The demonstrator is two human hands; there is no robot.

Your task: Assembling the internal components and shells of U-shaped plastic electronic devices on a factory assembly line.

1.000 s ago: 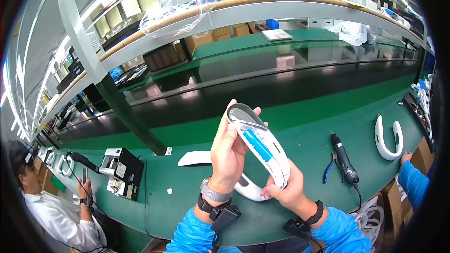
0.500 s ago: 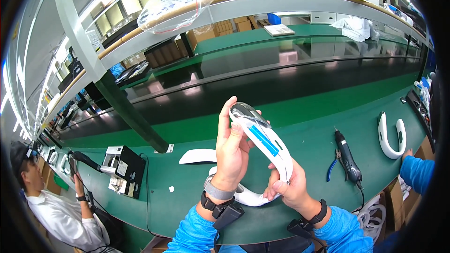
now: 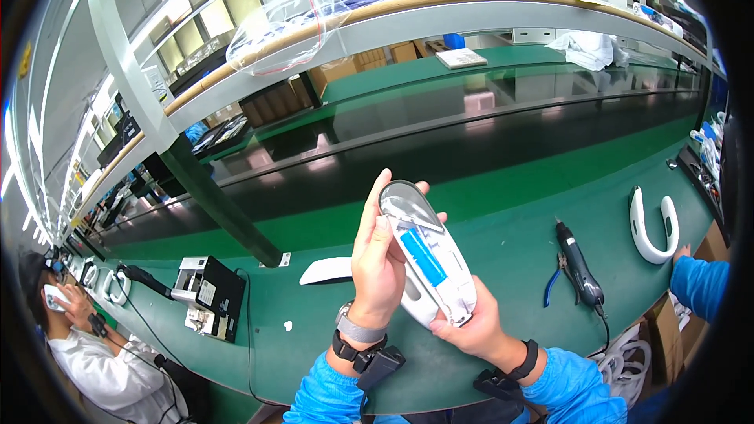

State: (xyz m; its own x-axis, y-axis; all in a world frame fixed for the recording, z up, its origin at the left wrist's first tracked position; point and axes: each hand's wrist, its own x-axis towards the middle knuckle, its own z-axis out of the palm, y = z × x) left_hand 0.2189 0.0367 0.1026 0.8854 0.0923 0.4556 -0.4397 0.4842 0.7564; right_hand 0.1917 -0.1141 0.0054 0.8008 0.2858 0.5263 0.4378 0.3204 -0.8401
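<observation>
A white curved plastic housing (image 3: 459,283) with a dark see-through end is held up above the green bench. Its open inner side faces me and shows a blue cylindrical battery (image 3: 424,257). My left hand (image 3: 375,271) grips the upper part, thumb along the edge and fingers behind, partly hidden. Around the lower end my right hand (image 3: 481,328) is closed, thumb at the rim. A white curved shell (image 3: 326,270) lies on the bench beside my left hand. Right of my right hand are a black electric screwdriver (image 3: 580,265) and blue-handled pliers (image 3: 554,281).
A white U-shaped housing (image 3: 656,247) lies at the right, close to another person's blue sleeve (image 3: 699,286). At the left stands a small black machine (image 3: 216,298) with a cable. A person in white (image 3: 118,369) sits beyond it. A green post (image 3: 224,204) and conveyor lie ahead.
The housing has been turned so its open inside with the battery faces me more fully. Both hands still hold it. The person at left has raised a white piece toward the head.
</observation>
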